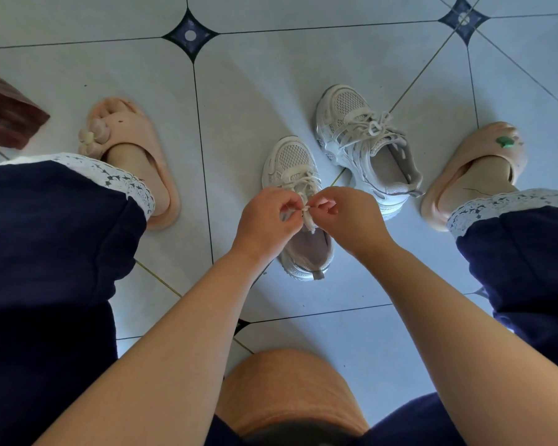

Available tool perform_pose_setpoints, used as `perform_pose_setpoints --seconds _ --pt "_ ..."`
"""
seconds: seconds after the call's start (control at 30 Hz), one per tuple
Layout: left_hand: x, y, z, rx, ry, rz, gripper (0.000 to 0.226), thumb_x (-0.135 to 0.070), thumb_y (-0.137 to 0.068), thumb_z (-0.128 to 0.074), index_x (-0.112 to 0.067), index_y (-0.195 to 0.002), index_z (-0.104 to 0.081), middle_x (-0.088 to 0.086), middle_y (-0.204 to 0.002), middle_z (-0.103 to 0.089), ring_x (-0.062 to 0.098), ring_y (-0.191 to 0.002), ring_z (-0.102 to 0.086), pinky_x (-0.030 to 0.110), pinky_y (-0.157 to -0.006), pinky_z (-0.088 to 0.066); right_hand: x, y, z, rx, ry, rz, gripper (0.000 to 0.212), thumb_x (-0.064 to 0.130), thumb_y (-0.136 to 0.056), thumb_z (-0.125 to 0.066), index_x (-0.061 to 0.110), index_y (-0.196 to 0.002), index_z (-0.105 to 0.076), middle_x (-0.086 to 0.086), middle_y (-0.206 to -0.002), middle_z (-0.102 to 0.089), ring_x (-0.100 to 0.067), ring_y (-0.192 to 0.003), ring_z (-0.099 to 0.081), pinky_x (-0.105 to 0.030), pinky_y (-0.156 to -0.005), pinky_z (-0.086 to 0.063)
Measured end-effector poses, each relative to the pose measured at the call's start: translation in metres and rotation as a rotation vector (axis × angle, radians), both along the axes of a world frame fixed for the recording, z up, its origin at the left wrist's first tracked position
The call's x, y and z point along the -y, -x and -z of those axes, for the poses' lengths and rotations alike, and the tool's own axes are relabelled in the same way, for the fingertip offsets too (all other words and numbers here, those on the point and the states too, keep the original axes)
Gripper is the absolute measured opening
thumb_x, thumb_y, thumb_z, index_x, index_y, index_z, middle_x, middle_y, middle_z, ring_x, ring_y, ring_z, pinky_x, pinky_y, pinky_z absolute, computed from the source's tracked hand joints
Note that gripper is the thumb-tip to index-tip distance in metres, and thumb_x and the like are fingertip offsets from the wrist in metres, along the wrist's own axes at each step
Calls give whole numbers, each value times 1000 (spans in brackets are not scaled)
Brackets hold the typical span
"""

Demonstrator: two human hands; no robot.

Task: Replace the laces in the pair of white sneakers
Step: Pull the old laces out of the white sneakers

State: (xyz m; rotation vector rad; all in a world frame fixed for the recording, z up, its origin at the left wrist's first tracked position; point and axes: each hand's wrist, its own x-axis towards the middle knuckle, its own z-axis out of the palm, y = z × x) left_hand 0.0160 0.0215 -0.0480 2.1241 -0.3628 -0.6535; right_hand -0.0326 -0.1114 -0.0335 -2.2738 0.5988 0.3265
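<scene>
Pale tiled floor (303, 75) with dark diamond insets. A person sits over it in navy shorts (45, 236) with white lacy hems, and there's a peach slipper on each foot, the left slipper (136, 130) and the right slipper (458, 175). Between the feet are both white sneakers, toes pointing away. The far sneaker (351, 123) sits near the right slipper with its laces tied in a bow. The near sneaker (295, 162) is just beside it, right under the hands. The left hand (264, 217) and right hand (351, 214) both have fingers curled in, fingertips almost meeting, each pinching the lace (308, 217) above the near sneaker's opening.
</scene>
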Motion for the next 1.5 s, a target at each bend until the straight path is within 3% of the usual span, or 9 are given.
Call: perform_pose_setpoints --seconds 0.13,0.33,0.5,0.67,0.87,1.03,1.23,1.4,1.5 --pt "1 0 0 -11 9 -35 16 -9 -77 -64 -24 -75 -60 -16 -74 -51 -2 -71 -50 1 -63 -34 -1 1 3 -2 -110 164 12 16 -76 -64 22 -84 -69 14 -72 -62 -3 -72 -57 -7 -64 -40" --pt "-2 1 2 -124 26 -26 13 -12 -80 -62 -24 -78 -62 -15 -74 -56 0 -70 -52 7 -60 -37 1 6 0 -52 -315 246 11 12 -78 -64 23 -79 -65 15 -72 -62 -6 -72 -60 -24 -76 -48" --pt "-3 0 4 -14 -39 111 5 -20 -83 -64 -20 -88 -66 -14 -80 -57 4 -72 -51 11 -64 -38 14 -12 -2 -37 -202 195 20 10 -79 -57 26 -89 -65 12 -82 -62 -2 -73 -55 -22 -75 -42" --pt "-4 1 7 112 -37 137 11 -11 -83 -64 -17 -90 -71 -18 -81 -58 -1 -73 -47 -3 -64 -32 11 -46 9 -134 99 -191 33 10 -89 -49 27 -113 -64 -2 -111 -62 -18 -98 -58 -24 -84 -42" --pt "3 1 13 81 -40 34 12 -6 -82 -63 -16 -87 -64 -14 -84 -56 0 -74 -47 -2 -64 -33 15 -63 8 -190 397 -602 19 16 -89 -47 24 -99 -62 1 -94 -49 -25 -91 -56 -32 -67 -42" --pt "2 1 18 100 -83 72 9 -11 -84 -61 -12 -92 -66 -4 -86 -55 11 -75 -50 16 -66 -37 34 -70 -23 -72 308 -312 16 26 -86 -60 15 -93 -68 -5 -96 -67 -23 -92 -60 -31 -80 -47" --pt "3 1 14 36 -100 36 11 -9 -83 -58 -17 -76 -57 -6 -78 -51 12 -73 -48 9 -59 -33 66 -77 -74 191 -176 400 9 11 -74 -67 15 -68 -61 -5 -70 -65 -6 -50 -62 -19 -47 -44" --pt "4 2 5 -269 7 -190 29 -3 -77 -58 -27 -63 -50 -11 -64 -49 3 -60 -44 5 -49 -32 45 -45 -41 -96 -228 300 39 9 -80 -69 8 -115 -50 -11 -95 -67 -17 -72 -67 -28 -69 -55" --pt "4 2 -1 -415 104 -302 25 -4 -78 -60 -24 -67 -53 -8 -70 -53 5 -62 -46 5 -48 -35 21 -20 -20 -198 -152 95 45 6 -77 -70 10 -118 -51 -9 -106 -65 -18 -91 -61 -31 -84 -48"
